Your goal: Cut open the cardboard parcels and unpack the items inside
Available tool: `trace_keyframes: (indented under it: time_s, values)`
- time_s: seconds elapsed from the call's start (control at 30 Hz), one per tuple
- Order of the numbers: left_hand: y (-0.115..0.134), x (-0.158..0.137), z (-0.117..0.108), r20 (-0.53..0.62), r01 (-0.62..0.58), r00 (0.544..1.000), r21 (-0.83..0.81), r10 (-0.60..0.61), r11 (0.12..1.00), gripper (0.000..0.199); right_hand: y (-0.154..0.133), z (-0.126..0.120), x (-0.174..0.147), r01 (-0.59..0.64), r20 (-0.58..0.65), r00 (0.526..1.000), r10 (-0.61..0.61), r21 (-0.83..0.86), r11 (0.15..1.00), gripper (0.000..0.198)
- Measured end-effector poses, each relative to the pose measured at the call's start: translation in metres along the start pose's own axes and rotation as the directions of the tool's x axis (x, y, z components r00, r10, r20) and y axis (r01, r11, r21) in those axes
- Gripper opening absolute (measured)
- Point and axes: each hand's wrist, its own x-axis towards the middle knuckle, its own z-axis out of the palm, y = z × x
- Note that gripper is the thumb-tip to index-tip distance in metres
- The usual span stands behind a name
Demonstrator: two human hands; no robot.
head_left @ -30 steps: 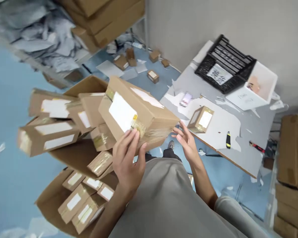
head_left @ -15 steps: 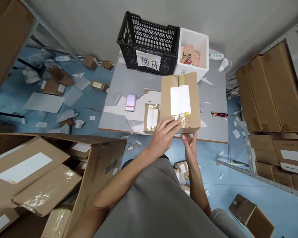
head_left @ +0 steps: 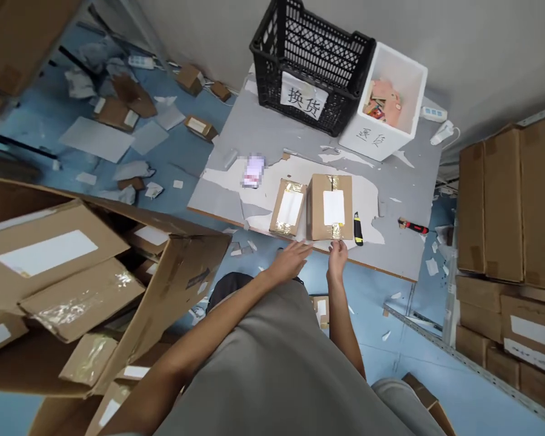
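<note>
Cardboard box [head_left: 330,207] now down, hands [head_left: 290,261] withdrawn.

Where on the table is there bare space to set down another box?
Free: the table left of the small box, and the stretch between the red-handled tool and the white bin. Crowded: the front edge, where both boxes, the black knife, the left hand and the right hand sit.

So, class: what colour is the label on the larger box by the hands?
White, on the brown larger box; head view.

Parcel stockroom, stacked cartons [head_left: 504,200], labelled parcels [head_left: 45,254], returns crate [head_left: 309,66]
</note>
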Motion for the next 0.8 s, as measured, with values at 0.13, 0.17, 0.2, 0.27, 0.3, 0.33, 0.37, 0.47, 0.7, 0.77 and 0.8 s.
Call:
trace_keyframes:
  time_s: [0.13, 0.17, 0.2, 0.27, 0.3, 0.33, 0.37, 0.47, 0.7, 0.77, 0.8]
  values:
    - [-0.023, -0.058, -0.057, -0.366, 0.038, 0.931, 0.121, 0.009, 0.992, 0.047, -0.04, 0.019, -0.033, 0.077, -0.04, 0.996, -0.076, 0.012, 0.997, 0.05]
    - [-0.03, -0.077, -0.073, -0.462, 0.07, 0.887, 0.154, 0.009, 0.986, 0.047, -0.051, 0.031, -0.042, 0.14, 0.026, 0.99, -0.14, 0.023, 0.99, 0.047]
    - [-0.038, -0.098, -0.089, -0.553, 0.111, 0.833, 0.182, 0.008, 0.977, 0.047, -0.061, 0.046, -0.051, 0.198, 0.092, 0.975, -0.2, 0.029, 0.98, 0.046]
    - [-0.054, -0.147, -0.116, -0.713, 0.205, 0.701, 0.204, 0.002, 0.957, 0.047, -0.08, 0.082, -0.071, 0.291, 0.221, 0.931, -0.291, 0.033, 0.956, 0.045]
    - [-0.063, -0.174, -0.127, -0.779, 0.25, 0.627, 0.195, -0.005, 0.948, 0.046, -0.089, 0.103, -0.081, 0.328, 0.28, 0.903, -0.325, 0.036, 0.944, 0.045]
    - [-0.071, -0.203, -0.137, -0.834, 0.29, 0.552, 0.176, -0.014, 0.941, 0.045, -0.096, 0.125, -0.092, 0.361, 0.334, 0.873, -0.355, 0.045, 0.931, 0.044]
    - [-0.08, -0.234, -0.144, -0.879, 0.326, 0.476, 0.147, -0.028, 0.934, 0.045, -0.103, 0.148, -0.103, 0.39, 0.383, 0.841, -0.382, 0.061, 0.919, 0.044]
    - [-0.106, -0.331, -0.16, -0.967, 0.419, 0.237, 0.013, -0.095, 0.908, 0.047, -0.119, 0.219, -0.144, 0.446, 0.52, 0.729, -0.446, 0.134, 0.885, 0.039]
    - [-0.179, -0.504, -0.203, -0.942, 0.483, -0.119, -0.331, -0.314, 0.811, 0.067, -0.12, 0.405, -0.255, 0.475, 0.819, 0.394, -0.417, 0.207, 0.855, 0.03]
    - [-0.199, -0.526, -0.22, -0.899, 0.484, -0.12, -0.424, -0.421, 0.766, 0.077, -0.107, 0.451, -0.284, 0.448, 0.884, 0.364, -0.293, 0.109, 0.887, 0.031]
    - [-0.208, -0.533, -0.228, -0.877, 0.48, -0.115, -0.46, -0.466, 0.748, 0.081, -0.1, 0.469, -0.296, 0.441, 0.903, 0.359, -0.234, 0.057, 0.896, 0.034]
